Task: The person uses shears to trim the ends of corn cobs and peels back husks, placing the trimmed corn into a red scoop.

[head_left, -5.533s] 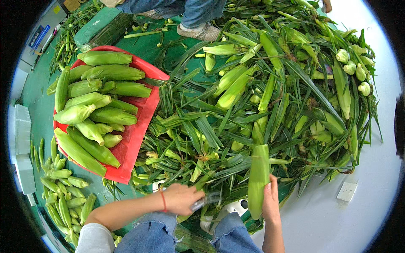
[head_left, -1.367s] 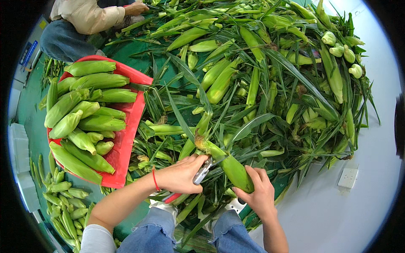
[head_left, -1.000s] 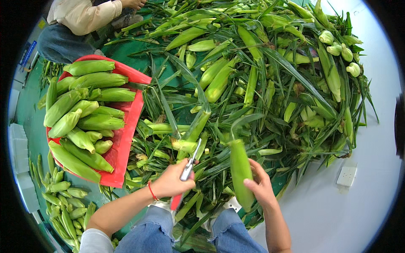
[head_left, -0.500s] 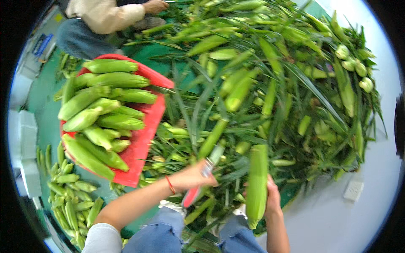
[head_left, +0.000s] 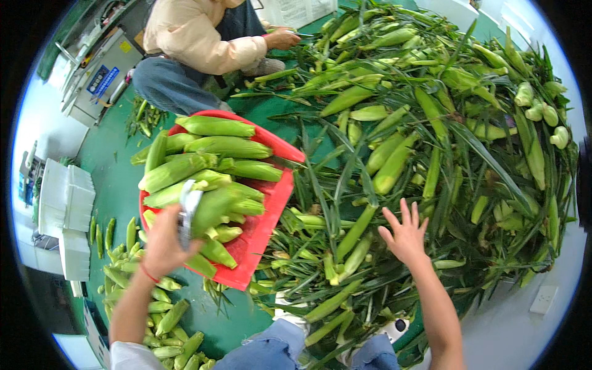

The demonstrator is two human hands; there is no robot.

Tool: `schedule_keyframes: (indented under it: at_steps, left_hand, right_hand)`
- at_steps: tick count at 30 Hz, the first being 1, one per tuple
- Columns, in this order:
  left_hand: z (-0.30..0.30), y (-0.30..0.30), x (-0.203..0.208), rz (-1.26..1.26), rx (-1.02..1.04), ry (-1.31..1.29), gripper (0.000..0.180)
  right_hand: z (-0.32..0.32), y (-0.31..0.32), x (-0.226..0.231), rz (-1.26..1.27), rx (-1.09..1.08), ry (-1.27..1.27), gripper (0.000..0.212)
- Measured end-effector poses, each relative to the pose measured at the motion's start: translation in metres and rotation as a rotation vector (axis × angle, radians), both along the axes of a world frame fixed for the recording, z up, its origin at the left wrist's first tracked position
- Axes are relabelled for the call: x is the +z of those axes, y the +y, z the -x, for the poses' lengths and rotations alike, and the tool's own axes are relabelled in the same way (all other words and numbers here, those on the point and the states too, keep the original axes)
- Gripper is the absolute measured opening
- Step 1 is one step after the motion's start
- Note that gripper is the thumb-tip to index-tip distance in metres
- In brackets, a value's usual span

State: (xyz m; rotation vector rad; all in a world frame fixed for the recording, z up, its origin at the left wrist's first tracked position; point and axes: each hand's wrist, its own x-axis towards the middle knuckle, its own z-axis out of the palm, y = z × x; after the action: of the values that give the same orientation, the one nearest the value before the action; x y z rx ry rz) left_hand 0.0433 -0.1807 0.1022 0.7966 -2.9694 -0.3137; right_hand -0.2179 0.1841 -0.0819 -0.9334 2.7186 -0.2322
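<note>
My left hand (head_left: 165, 243) is closed over the red scoop-shaped basket (head_left: 268, 228), with a silver blade (head_left: 187, 213) and a green ear of corn (head_left: 214, 208) at its fingers. The knife's handle is hidden in the grip. Several more ears in their husks (head_left: 228, 147) lie stacked in the basket, some beneath the held one. My right hand (head_left: 406, 237) holds nothing and reaches out with spread fingers above the big heap of corn and leaves (head_left: 459, 166), near a loose ear (head_left: 356, 233).
Trimmed ears (head_left: 176, 317) lie on the green floor at the lower left, close to my left forearm. Across from me sits a person in a cream jacket (head_left: 185, 37), beside a white crate (head_left: 302, 11). White foam boxes (head_left: 65, 197) stand at the left; a wall socket (head_left: 544, 299) is at the right.
My left hand has moved up and left from the heap to the basket. The ear that my right hand held is now at my left hand; my right hand has opened. The view has shifted.
</note>
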Motion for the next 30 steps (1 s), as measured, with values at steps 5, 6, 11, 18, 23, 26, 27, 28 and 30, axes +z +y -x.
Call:
schedule_keyframes:
  at_steps: [5, 6, 11, 18, 23, 26, 27, 28, 30]
  left_hand:
    - [-0.047, -0.087, -0.013, 0.560, -0.336, -0.128, 0.034]
    - [-0.057, -0.096, -0.022, 0.580, -0.360, -0.099, 0.031]
    - [-0.082, -0.120, -0.040, 0.622, -0.420, -0.053, 0.049]
    - [-0.050, -0.062, -0.002, 0.549, -0.470, -0.070, 0.056]
    - [0.027, 0.060, -0.031, -0.118, -0.639, 0.140, 0.062]
    - [0.069, 0.115, -0.051, -0.579, -0.538, 0.074, 0.057]
    - [0.082, 0.130, -0.063, -0.787, -0.402, 0.043, 0.055]
    - [0.092, 0.138, -0.077, -0.980, -0.302, 0.077, 0.051]
    - [0.121, 0.150, -0.095, -1.466, -0.006, 0.005, 0.044]
  right_hand:
    - [-0.091, 0.012, -0.042, -0.303, 0.315, -0.162, 0.048]
    - [-0.115, 0.033, -0.058, -0.226, 0.285, -0.179, 0.047]
    - [-0.120, 0.065, -0.030, -0.092, 0.119, -0.431, 0.046]
    - [-0.020, 0.091, -0.044, 0.374, -0.458, -0.211, 0.035]
    - [0.021, 0.071, -0.055, 0.071, -0.572, 0.005, 0.054]
    - [0.010, 0.078, -0.039, 0.228, -0.387, 0.032, 0.056]
    - [0.004, 0.083, -0.031, 0.312, -0.294, 0.067, 0.056]
    - [-0.005, 0.077, -0.016, 0.430, -0.163, 0.069, 0.057]
    - [-0.019, 0.080, 0.006, 0.558, 0.096, 0.164, 0.058]
